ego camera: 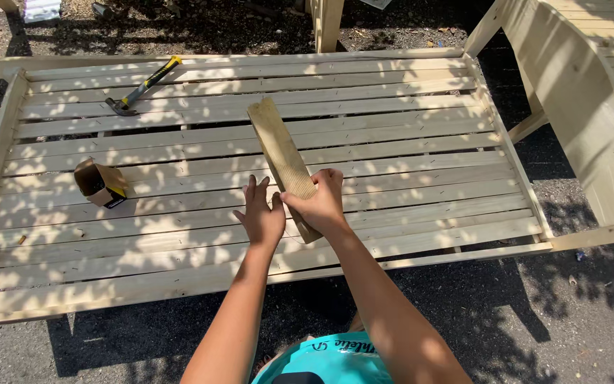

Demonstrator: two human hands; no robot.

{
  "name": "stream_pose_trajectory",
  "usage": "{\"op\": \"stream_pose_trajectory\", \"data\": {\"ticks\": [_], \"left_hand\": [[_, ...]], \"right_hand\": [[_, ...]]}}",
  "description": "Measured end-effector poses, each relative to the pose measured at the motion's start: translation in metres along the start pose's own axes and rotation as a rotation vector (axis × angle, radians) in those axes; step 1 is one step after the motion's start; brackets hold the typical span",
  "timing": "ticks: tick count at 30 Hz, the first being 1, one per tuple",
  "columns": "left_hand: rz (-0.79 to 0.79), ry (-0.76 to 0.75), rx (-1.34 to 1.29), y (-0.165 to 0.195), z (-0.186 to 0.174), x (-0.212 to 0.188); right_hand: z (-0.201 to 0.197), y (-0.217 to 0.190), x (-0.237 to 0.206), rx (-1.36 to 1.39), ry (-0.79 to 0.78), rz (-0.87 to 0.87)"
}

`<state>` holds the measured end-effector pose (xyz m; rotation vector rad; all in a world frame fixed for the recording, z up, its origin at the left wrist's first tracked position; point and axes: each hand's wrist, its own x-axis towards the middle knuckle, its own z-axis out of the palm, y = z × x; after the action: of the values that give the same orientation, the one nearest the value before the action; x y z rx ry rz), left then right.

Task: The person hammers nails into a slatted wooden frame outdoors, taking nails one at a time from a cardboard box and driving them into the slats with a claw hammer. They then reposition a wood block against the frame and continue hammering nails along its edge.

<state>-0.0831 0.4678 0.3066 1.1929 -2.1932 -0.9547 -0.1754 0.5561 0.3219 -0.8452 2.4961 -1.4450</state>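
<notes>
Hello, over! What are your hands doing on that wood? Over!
Right hand grips the short wooden board. Left hand flat on the slatted frame beside it. Hammer and small box lie apart, clear.

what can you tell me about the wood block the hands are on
The wood block is a long, flat, pale tan piece with a finely ridged face. It lies slanted across the slatted wooden frame, far end up-left. The right hand grips its near end; the left hand lies flat beside it, touching its edge.
</notes>
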Motion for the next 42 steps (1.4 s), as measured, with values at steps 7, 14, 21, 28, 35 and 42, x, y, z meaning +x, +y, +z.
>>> {"op": "stream_pose_trajectory", "data": {"ticks": [7,14,21,28,35,42], "left_hand": [[-0.204,-0.033,-0.37,0.083,0.062,0.034],[-0.261,0.034,-0.55,0.119,0.088,0.047],[-0.279,0.334,-0.384,0.118,0.077,0.047],[-0.359,0.479,-0.4,0.089,0.057,0.043],[-0.274,0.37,-0.57,0.005,0.002,0.045],[-0.312,0.214,-0.686,-0.11,-0.071,0.049]], "right_hand": [[-0.065,0.019,0.087,0.302,-0.262,0.337],[-0.079,0.013,0.125,0.33,-0.47,0.337],[-0.048,-0.001,0.126,0.435,-0.623,0.337],[-0.015,-0.014,0.111,0.373,-0.763,0.315],[0.077,-0.033,0.08,0.35,-0.75,0.391],[0.185,-0.068,0.039,0.365,-0.805,0.404]]}}
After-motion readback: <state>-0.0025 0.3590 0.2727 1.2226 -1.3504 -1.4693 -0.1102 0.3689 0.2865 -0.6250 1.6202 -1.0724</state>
